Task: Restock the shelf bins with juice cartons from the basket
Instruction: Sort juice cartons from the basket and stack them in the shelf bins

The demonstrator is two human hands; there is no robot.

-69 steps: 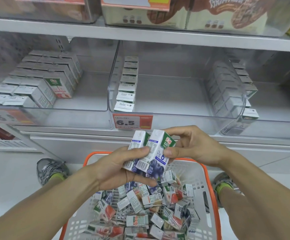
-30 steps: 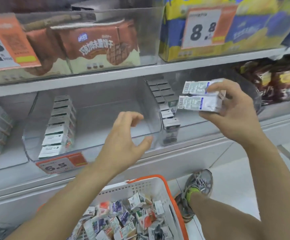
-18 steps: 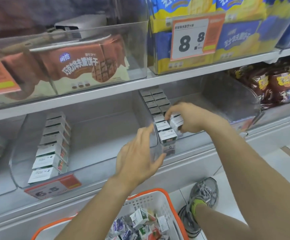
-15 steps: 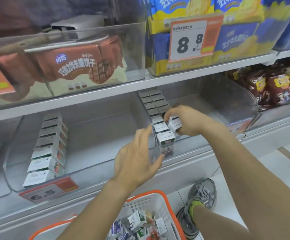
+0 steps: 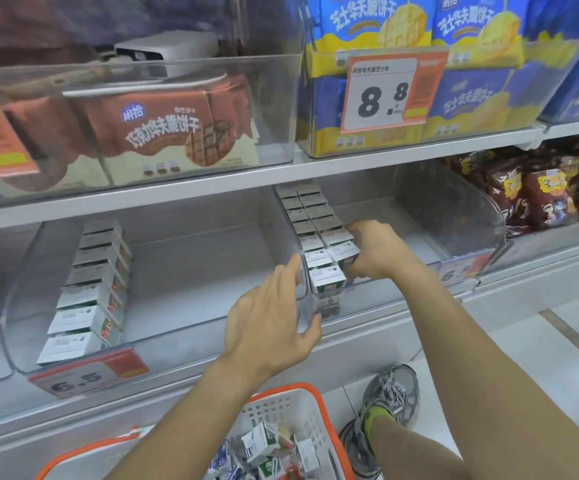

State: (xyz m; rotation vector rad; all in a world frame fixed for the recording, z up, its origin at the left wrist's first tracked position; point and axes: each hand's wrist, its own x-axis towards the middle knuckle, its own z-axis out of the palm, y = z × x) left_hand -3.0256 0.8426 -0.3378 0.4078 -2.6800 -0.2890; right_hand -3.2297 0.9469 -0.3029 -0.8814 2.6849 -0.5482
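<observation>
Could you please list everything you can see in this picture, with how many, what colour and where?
Juice cartons: two rows, white tops, left side of the right clear bin.
Juice cartons: one row, white, left side of the middle clear bin.
Clear bins: several, see-through, on both shelves.
Basket: one, white with orange rim, on the floor below, holding loose cartons.
Chocolate wafer boxes: brown and cream, upper left bin.
Cheese wafer boxes: blue and yellow, upper right bin.
Snack bags: dark red, far right.
Price tags: orange and white, on the bin fronts.
Shoe: one in full view, grey, on the floor.
Left hand: resting on the middle bin's right wall.
Right hand: gripping cartons in the right bin.
</observation>
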